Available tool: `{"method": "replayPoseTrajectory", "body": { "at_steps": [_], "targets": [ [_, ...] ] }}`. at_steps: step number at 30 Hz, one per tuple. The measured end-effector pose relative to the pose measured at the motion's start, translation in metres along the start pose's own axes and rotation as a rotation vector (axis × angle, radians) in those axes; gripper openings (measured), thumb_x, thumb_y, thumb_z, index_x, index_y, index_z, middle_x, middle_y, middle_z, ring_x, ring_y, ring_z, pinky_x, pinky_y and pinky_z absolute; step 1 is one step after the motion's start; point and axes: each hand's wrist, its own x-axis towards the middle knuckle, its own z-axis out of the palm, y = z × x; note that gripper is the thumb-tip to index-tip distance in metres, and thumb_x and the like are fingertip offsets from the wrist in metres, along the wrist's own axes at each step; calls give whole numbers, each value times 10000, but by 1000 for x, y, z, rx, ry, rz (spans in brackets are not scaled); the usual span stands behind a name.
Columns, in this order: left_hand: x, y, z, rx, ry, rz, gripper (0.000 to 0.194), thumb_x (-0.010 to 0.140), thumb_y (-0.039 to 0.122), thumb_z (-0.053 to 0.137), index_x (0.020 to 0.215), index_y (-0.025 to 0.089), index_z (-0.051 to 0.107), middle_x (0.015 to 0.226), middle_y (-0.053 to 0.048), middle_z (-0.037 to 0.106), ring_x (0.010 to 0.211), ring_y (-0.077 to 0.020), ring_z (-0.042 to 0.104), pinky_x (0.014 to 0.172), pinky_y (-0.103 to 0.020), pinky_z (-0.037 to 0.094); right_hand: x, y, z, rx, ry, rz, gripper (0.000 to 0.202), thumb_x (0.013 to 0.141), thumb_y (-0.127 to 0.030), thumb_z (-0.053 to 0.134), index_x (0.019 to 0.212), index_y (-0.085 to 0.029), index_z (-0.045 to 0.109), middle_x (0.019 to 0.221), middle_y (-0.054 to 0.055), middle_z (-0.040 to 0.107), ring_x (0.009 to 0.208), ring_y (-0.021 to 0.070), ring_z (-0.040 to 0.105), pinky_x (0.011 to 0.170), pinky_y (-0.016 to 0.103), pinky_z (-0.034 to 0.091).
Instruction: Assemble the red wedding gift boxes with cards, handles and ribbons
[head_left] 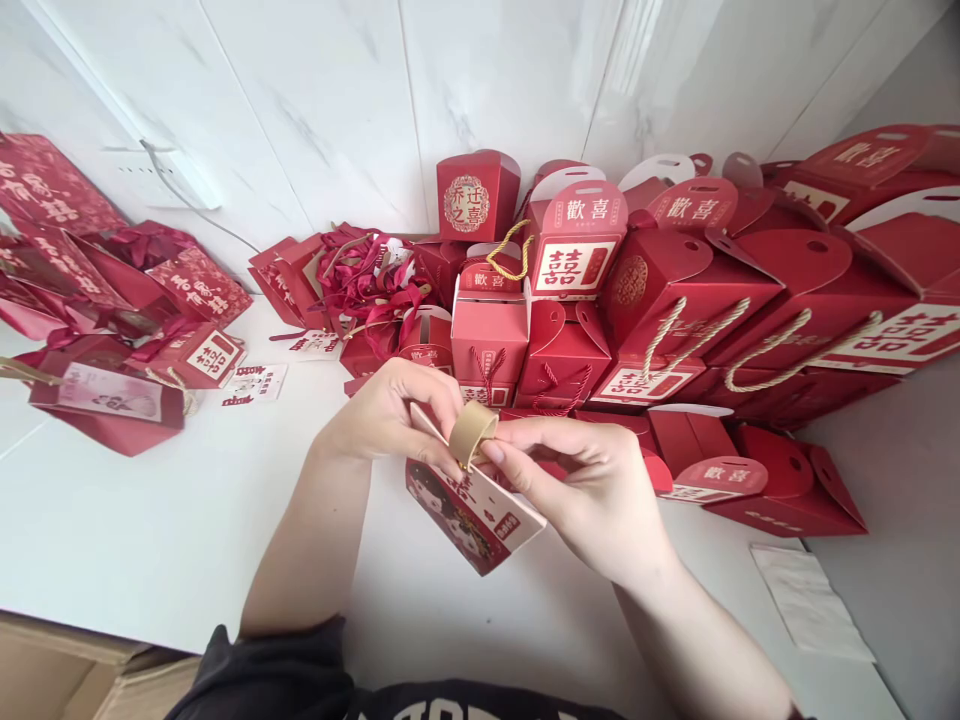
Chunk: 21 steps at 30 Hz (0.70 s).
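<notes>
Head view: printed packet point(457, 520) held on the wearer's side of the box stack point(682, 285), near its left part. Long upper edge slants from the stack at left toward the wearer at right; illustrated face points wearer-ward. Left hand point(409, 415): thumb and fingers pinched on the packet's edge. Right hand point(592, 480): thumb and forefinger closed on gold ribbon point(471, 432), curved above that edge. White paper point(810, 602) lies wearer-side of the stack's right end.
</notes>
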Motion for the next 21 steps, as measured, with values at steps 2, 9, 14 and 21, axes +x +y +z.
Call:
{"method": "replayPoseTrajectory", "body": {
  "at_steps": [2,9,14,21],
  "targets": [
    [0,1,0,2,8,13,255,578,281,900,583,142,687,597,-36,632,548,-116,572,520,-222,466,-1,-1,0,13,4,12,109,870,-263,691,918,-238,786,867,17,788,719,182,732,654,263,588],
    [-1,6,1,-14,40,35,209,619,307,880,612,161,731,607,-61,660,585,-138,604,536,-231,479,-3,-2,-1,24,21,60,98,865,-276,700,885,-242,790,836,7,788,714,186,741,632,252,591],
    [-2,6,1,25,62,20,231,634,318,870,610,153,710,619,-71,661,591,-141,601,535,-232,483,-1,-4,-2,44,19,61,107,868,-270,695,899,-253,796,859,-3,791,761,195,751,662,258,600],
    [-2,3,1,47,19,22,231,619,294,875,605,152,693,601,-60,648,581,-143,603,531,-233,491,0,-2,-3,89,-25,77,118,865,-283,701,930,-269,799,866,-10,792,757,188,751,644,246,598]
  ]
}}
